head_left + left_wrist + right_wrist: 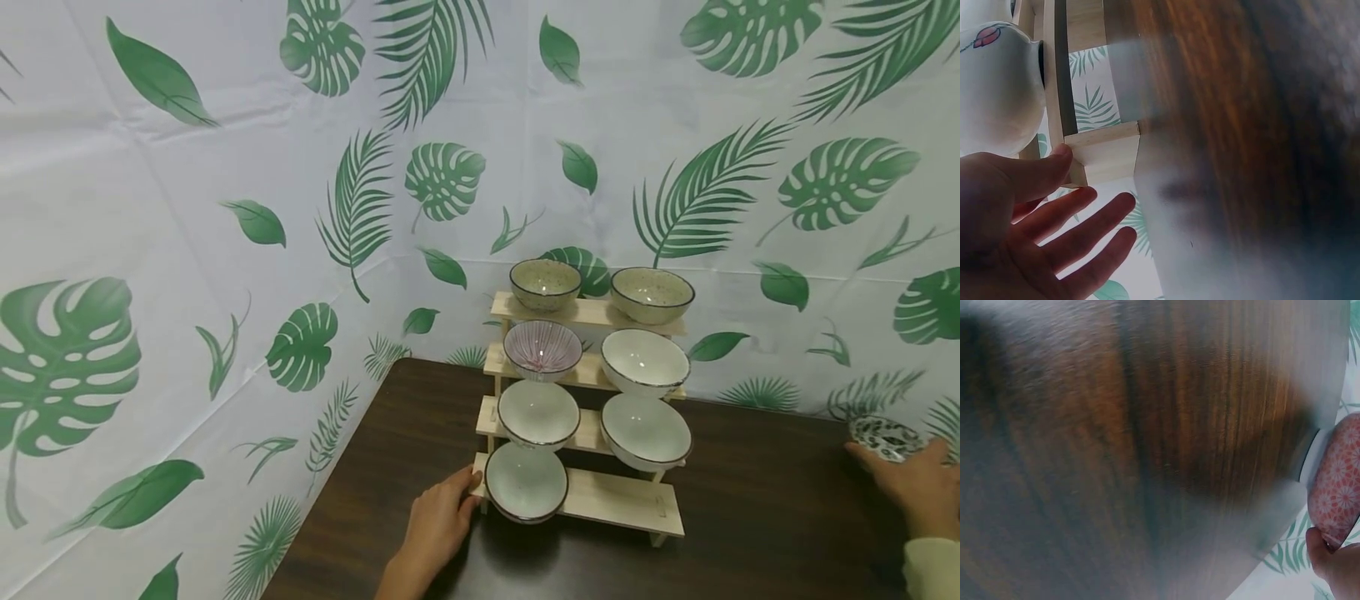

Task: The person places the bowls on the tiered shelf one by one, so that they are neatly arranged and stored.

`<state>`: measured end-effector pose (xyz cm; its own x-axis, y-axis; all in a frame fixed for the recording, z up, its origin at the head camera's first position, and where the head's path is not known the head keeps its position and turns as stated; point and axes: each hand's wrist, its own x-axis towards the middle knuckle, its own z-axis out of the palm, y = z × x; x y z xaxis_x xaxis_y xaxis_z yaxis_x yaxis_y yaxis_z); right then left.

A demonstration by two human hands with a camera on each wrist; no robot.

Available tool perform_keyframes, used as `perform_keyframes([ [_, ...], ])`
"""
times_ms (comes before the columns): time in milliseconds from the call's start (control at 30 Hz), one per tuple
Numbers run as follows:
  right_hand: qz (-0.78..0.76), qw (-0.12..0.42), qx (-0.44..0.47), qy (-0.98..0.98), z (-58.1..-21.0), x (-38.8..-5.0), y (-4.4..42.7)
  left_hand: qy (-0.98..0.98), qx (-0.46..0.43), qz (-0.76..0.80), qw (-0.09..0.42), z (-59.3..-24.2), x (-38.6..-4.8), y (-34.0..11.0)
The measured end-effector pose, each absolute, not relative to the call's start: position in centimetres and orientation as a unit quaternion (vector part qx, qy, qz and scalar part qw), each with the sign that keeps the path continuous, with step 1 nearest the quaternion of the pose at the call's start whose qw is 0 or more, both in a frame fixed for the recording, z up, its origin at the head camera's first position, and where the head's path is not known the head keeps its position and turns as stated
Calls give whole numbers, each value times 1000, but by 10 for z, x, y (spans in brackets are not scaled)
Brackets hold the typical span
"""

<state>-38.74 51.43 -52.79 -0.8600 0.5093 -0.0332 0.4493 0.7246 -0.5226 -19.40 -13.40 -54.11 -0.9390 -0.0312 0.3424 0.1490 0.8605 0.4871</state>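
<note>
A four-step wooden stand point(615, 500) holds several bowls. My left hand point(438, 517) pinches the left end of its lowest step between thumb and forefinger; in the left wrist view the other fingers point(1094, 240) spread free. Beside that hand, a pale bowl point(527, 482) with a dark rim sits on the lowest step. At the far right, my right hand point(918, 483) grips a bowl point(885, 437) with a black-and-white patterned inside. The right wrist view shows the outside of this bowl point(1338, 481), red with white flowers, and my thumb at its rim.
Two speckled olive bowls, left point(545, 285) and right point(652, 296), stand on the top step. Below are a purple striped bowl point(542, 350) and a white bowl point(645, 360), then two pale bowls point(538, 412). A leaf-print cloth point(525, 125) hangs behind the dark wooden table point(765, 500).
</note>
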Motion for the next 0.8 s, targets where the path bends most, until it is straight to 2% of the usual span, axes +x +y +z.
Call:
perform_keyframes([
  [467,257,57,-231,-937,-535,-367,503,-948,-36,-268,166,-538,-195,-134],
  [800,257,32,-217,-941,-533,-344,481,-948,-35,-272,164,-539,-194,-134],
])
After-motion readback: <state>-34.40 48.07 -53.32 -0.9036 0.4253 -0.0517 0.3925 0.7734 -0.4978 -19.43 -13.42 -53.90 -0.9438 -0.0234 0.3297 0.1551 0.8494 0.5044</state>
